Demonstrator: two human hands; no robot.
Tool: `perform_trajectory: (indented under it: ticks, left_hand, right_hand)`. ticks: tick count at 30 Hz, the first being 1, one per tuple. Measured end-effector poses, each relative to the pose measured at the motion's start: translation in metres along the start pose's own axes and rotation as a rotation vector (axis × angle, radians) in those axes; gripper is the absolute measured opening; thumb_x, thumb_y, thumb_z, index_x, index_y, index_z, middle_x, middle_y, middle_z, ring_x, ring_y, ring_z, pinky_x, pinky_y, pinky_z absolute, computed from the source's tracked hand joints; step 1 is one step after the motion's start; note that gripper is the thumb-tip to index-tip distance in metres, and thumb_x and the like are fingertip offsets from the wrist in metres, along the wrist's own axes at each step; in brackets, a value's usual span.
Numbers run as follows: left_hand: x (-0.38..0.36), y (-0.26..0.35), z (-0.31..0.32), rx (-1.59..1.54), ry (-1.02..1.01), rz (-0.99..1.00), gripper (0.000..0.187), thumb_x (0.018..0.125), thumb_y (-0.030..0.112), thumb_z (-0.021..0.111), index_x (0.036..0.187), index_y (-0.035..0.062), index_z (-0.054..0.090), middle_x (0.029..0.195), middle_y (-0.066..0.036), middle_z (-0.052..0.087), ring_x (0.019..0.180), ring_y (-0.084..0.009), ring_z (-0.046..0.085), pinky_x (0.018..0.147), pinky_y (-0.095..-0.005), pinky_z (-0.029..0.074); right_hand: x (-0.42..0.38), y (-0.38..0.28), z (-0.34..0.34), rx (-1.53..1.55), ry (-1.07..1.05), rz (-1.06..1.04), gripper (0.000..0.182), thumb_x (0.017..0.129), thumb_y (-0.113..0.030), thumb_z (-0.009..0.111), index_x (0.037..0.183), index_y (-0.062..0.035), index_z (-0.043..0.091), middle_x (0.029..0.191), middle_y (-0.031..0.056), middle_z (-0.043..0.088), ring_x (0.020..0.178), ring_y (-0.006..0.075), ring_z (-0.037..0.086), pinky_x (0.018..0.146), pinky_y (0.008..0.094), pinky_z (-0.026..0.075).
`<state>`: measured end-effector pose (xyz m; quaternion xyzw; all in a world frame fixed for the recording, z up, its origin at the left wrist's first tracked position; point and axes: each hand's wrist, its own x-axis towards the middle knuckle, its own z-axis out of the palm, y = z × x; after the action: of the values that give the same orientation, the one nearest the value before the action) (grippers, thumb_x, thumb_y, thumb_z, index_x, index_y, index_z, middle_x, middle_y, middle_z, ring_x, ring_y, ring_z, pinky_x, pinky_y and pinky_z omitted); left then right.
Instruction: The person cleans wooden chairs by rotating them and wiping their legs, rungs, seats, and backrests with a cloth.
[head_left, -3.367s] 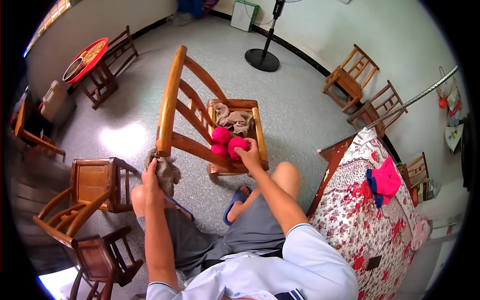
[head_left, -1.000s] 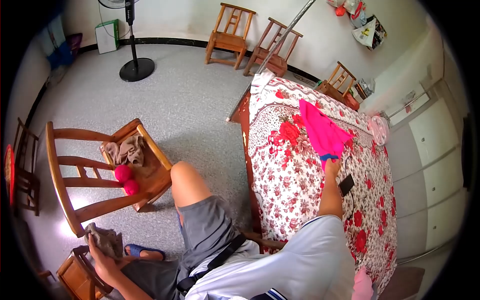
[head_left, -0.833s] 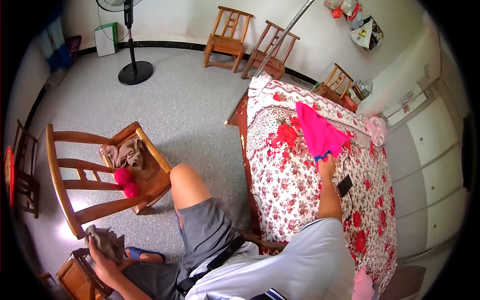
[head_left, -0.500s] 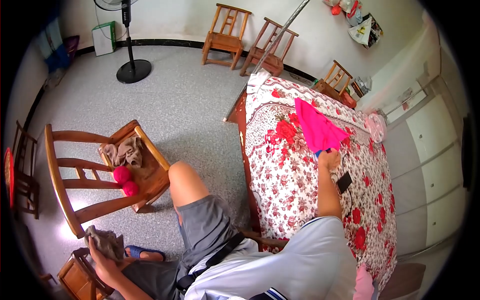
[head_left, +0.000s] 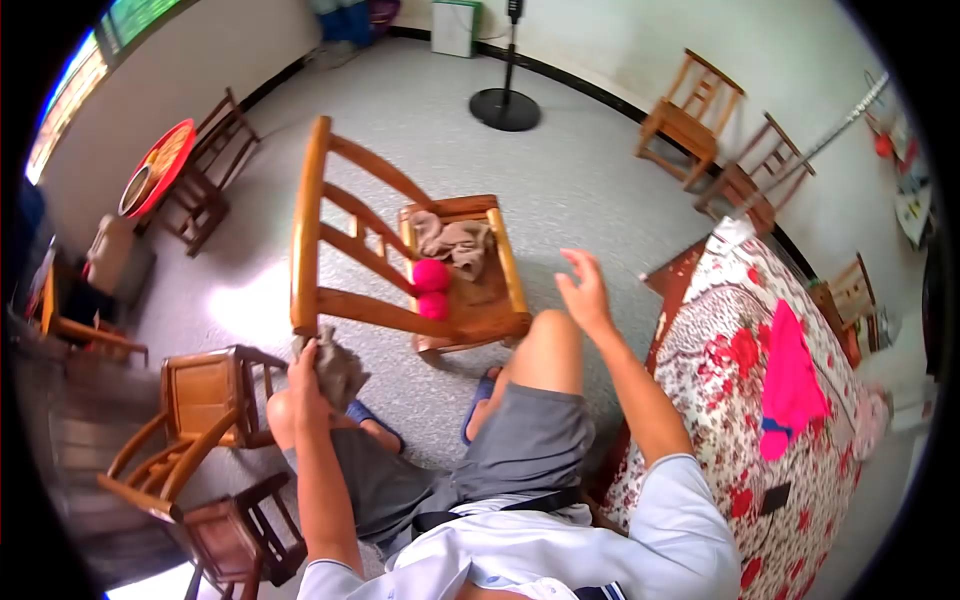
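My left hand is closed around a crumpled grey-brown cloth, above my left knee. My right hand hangs in the air over my other knee, fingers apart and nothing in them. In front of me stands a wooden chair. Its seat carries a crumpled brown cloth and two round pink balls, which touch each other beside the backrest. On the bed to my right, a bright pink cloth with a blue patch at its near end lies spread out.
The bed's flowered cover fills the right side, with a dark phone-like object on it. Wooden armchairs stand close on my left. A fan base, more wooden chairs and a red tray are farther off.
My right hand has let go of the pink cloth, left it on the bed and moved left over my knee. My left hand keeps the grey-brown cloth. The view has turned left.
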<state>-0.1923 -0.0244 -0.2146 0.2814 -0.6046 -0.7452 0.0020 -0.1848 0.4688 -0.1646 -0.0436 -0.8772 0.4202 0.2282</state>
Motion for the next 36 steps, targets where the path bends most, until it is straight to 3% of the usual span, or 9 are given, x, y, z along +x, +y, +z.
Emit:
perform_trajectory:
  ticks: [5, 8, 11, 18, 22, 25, 28, 33, 36]
  left_hand:
    - [-0.012, 0.009, 0.005, -0.142, -0.029, -0.028, 0.035, 0.087, 0.026, 0.071, 0.110, 0.0013, 0.063, 0.092, -0.007, 0.067, 0.078, -0.0179, 0.065, 0.069, -0.0312, 0.053]
    - [-0.010, 0.009, -0.002, -0.141, -0.022, -0.043, 0.035, 0.087, 0.025, 0.070, 0.111, 0.0010, 0.063, 0.093, -0.007, 0.067, 0.079, -0.0179, 0.065, 0.069, -0.0311, 0.053]
    - [-0.015, 0.016, -0.001, -0.117, -0.015, -0.063, 0.035, 0.087, 0.024, 0.070, 0.112, 0.0007, 0.062, 0.094, -0.008, 0.067, 0.081, -0.0183, 0.065, 0.071, -0.0311, 0.053]
    - [0.000, 0.001, -0.001, -0.084, -0.038, -0.038, 0.035, 0.087, 0.023, 0.069, 0.113, 0.0003, 0.062, 0.096, -0.008, 0.067, 0.083, -0.0179, 0.065, 0.072, -0.0310, 0.052]
    - [-0.004, 0.003, 0.009, -0.086, -0.047, -0.010, 0.031, 0.086, 0.027, 0.070, 0.107, 0.0052, 0.062, 0.090, -0.006, 0.065, 0.078, -0.0176, 0.064, 0.068, -0.0320, 0.053]
    - [-0.004, 0.005, 0.017, -0.052, -0.054, -0.063, 0.030, 0.085, 0.027, 0.071, 0.105, 0.0067, 0.062, 0.089, -0.005, 0.065, 0.077, -0.0167, 0.063, 0.067, -0.0322, 0.052]
    - [0.000, -0.001, 0.015, 0.007, -0.073, -0.044, 0.033, 0.085, 0.030, 0.070, 0.103, 0.0025, 0.064, 0.088, -0.006, 0.065, 0.073, -0.0166, 0.060, 0.067, -0.0319, 0.050]
    - [-0.011, -0.011, 0.009, -0.051, -0.243, 0.070, 0.035, 0.090, 0.031, 0.065, 0.113, 0.0043, 0.066, 0.099, -0.005, 0.066, 0.088, -0.0177, 0.064, 0.080, -0.0314, 0.053]
    - [-0.007, 0.000, 0.011, -0.111, -0.267, -0.224, 0.038, 0.090, 0.033, 0.065, 0.115, 0.0045, 0.065, 0.103, -0.007, 0.067, 0.092, -0.0208, 0.065, 0.083, -0.0338, 0.054]
  right_hand:
    - [0.014, -0.017, 0.154, 0.001, -0.377, -0.257, 0.075, 0.071, -0.029, 0.078, 0.136, -0.0108, 0.047, 0.131, 0.0202, 0.051, 0.122, 0.0383, 0.050, 0.103, 0.0455, 0.042]
    - [-0.015, -0.020, 0.220, -0.195, -0.417, -0.042, 0.097, 0.066, -0.036, 0.081, 0.146, -0.0160, 0.030, 0.137, 0.0212, 0.045, 0.128, 0.0438, 0.042, 0.103, 0.0515, 0.039]
    - [-0.006, -0.051, 0.224, -0.257, -0.335, 0.266, 0.094, 0.066, -0.038, 0.081, 0.144, -0.0222, 0.031, 0.134, 0.0228, 0.046, 0.123, 0.0497, 0.043, 0.099, 0.0538, 0.040]
    - [0.016, -0.028, 0.227, -0.443, -0.410, 0.111, 0.082, 0.068, -0.044, 0.080, 0.136, -0.0202, 0.041, 0.129, 0.0148, 0.056, 0.113, 0.0466, 0.054, 0.090, 0.0551, 0.048]
    - [0.019, -0.046, 0.181, -0.225, -0.530, 0.210, 0.078, 0.071, -0.039, 0.081, 0.136, -0.0159, 0.045, 0.121, 0.0152, 0.061, 0.110, 0.0359, 0.060, 0.089, 0.0472, 0.050]
    - [0.012, -0.027, 0.161, 0.498, -0.152, 0.317, 0.069, 0.071, -0.026, 0.086, 0.127, -0.0051, 0.051, 0.110, 0.0084, 0.064, 0.099, 0.0191, 0.063, 0.088, 0.0337, 0.051]
    - [0.002, -0.013, 0.112, 0.832, -0.060, 0.401, 0.063, 0.077, -0.023, 0.083, 0.129, -0.0058, 0.052, 0.112, 0.0059, 0.063, 0.100, 0.0170, 0.061, 0.090, 0.0321, 0.049]
    - [-0.052, -0.003, -0.078, 0.292, 0.251, 0.236, 0.064, 0.077, -0.020, 0.082, 0.130, -0.0053, 0.050, 0.116, 0.0065, 0.061, 0.104, 0.0188, 0.060, 0.095, 0.0348, 0.047]
    - [-0.100, 0.029, -0.209, -0.149, 0.433, 0.295, 0.071, 0.071, -0.023, 0.084, 0.129, -0.0021, 0.049, 0.115, 0.0140, 0.063, 0.104, 0.0223, 0.062, 0.092, 0.0369, 0.049]
